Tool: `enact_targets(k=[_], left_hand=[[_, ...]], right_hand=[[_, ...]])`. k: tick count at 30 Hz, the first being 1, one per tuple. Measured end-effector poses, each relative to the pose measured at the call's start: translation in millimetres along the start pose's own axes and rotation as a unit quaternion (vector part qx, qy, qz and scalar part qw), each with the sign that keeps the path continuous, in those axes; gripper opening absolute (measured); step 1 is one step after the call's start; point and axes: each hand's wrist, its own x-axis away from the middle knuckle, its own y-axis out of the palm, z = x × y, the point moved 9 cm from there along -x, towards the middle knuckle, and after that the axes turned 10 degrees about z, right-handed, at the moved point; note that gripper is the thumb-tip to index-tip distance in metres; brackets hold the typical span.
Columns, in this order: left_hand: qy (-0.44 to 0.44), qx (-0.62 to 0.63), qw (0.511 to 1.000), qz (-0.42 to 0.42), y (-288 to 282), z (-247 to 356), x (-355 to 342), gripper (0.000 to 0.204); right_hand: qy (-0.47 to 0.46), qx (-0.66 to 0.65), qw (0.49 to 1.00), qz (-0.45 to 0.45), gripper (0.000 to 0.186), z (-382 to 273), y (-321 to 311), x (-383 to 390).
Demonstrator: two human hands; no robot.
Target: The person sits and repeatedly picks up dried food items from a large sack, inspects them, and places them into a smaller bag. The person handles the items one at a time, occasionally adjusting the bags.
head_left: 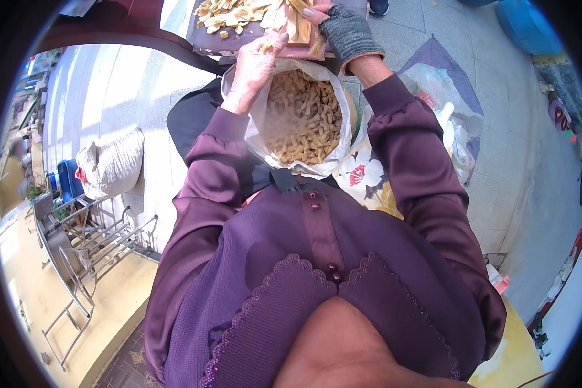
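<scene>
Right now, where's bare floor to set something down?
Pale floor between the dark red frame and white sack; also right of the purple sheet, below the blue tub. Crowded: around the open bag and yellow pieces.

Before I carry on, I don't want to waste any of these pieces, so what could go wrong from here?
The white bag stands open close to the body with many tan pieces in it; a knock might spill some. Loose yellow pieces lie near the edge of the raised purplish surface, close to the left hand, so a careless sweep could brush a few off.
</scene>
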Motion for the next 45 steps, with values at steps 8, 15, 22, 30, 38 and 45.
enact_targets(k=[8,15,22,30,38,45], left_hand=[[-0.143,0.285,0.924,-0.213,34.2,24.7,23.0,0.034],[-0.008,0.116,0.991,-0.069,11.2,15.8,-1.0,0.017],[0.052,0.071,0.996,0.006,-3.8,30.0,-20.2,0.016],[0.036,0.036,0.999,0.015,-1.5,17.1,-46.4,0.018],[0.095,-0.222,0.97,0.036,14.8,5.8,-66.7,0.019],[-0.17,0.287,0.942,0.015,-7.2,-45.7,-29.3,0.025]], right_hand=[[0.203,-0.115,0.954,-0.188,0.037,-5.6,21.5,25.5],[0.008,0.0,0.985,-0.174,0.028,-18.3,12.6,7.5],[-0.204,0.02,0.963,-0.173,0.024,-1.8,24.0,-6.4],[0.015,0.04,0.99,-0.135,0.026,15.0,23.8,-15.2],[-0.202,0.308,0.925,-0.091,0.031,49.2,30.7,-19.9],[-0.073,0.346,0.898,-0.261,0.035,25.8,27.9,-10.0]])
